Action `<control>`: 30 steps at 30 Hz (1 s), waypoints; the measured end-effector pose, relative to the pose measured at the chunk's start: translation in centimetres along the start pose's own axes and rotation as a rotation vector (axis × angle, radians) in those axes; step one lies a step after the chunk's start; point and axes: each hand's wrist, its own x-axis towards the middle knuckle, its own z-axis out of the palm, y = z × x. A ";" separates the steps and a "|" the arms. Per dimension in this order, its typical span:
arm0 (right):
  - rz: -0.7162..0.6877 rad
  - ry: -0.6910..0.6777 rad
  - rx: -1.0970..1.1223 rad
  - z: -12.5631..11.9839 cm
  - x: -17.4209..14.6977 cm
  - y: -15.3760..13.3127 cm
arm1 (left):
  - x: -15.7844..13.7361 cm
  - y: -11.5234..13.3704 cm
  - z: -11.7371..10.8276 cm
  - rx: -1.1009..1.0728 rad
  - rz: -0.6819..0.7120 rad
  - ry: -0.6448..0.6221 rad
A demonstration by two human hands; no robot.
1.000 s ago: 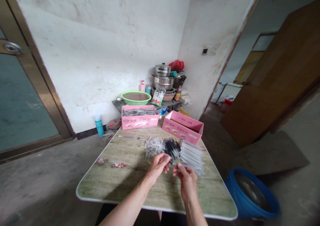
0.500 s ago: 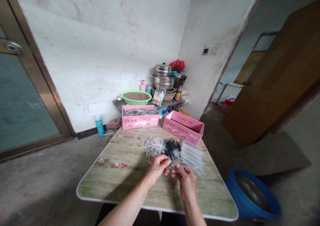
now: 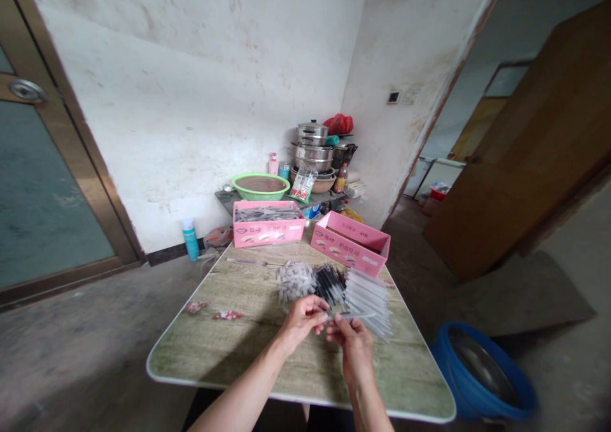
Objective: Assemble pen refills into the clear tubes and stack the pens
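My right hand (image 3: 352, 343) pinches a thin translucent tube (image 3: 366, 315), which lies sideways and points right. Close beside it, my left hand (image 3: 304, 317) is closed in a pinch at the tube's left end; what its fingertips grip is too small to make out. Just beyond the hands three heaps lie side by side on the table: short whitish pieces (image 3: 292, 280), thin black sticks (image 3: 327, 280), and long translucent tubes (image 3: 370, 295). Farther left lies one slim stick-like piece (image 3: 248, 263), pale with a dark section.
A pink box (image 3: 268, 235) full of slim pieces stands at the table's (image 3: 214, 349) far edge, with a second pink box (image 3: 344, 257) right of it. Behind are a green basin (image 3: 261, 195) and stacked pots (image 3: 312, 155). A blue bucket (image 3: 449, 368) stands at the right.
My hands have come slightly closer together, so the fingertips now nearly meet at the tube's end. The heaps and boxes have not moved.
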 end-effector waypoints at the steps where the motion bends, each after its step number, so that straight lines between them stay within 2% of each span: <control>1: 0.000 0.001 -0.002 0.0 0.0 0.0 | 0.0 0.0 0.1 -0.017 0.006 0.012; 9: 0.024 0.013 -0.006 0.0 0.1 -0.1 | 0.0 -0.3 0.1 0.013 0.033 0.007; 14: 0.010 0.042 -0.078 -0.2 0.0 0.2 | -0.4 -0.7 -0.3 0.040 -0.071 -0.088; 21: 0.019 0.037 -0.089 -0.5 0.4 0.6 | -0.1 -0.5 -0.1 0.049 0.003 -0.024; 26: 0.012 0.038 -0.106 -0.4 0.4 0.6 | -0.4 -0.3 -0.1 0.059 -0.053 -0.087; 30: 0.003 0.023 -0.124 -0.6 0.5 0.9 | -0.9 -0.3 0.2 0.182 -0.016 -0.087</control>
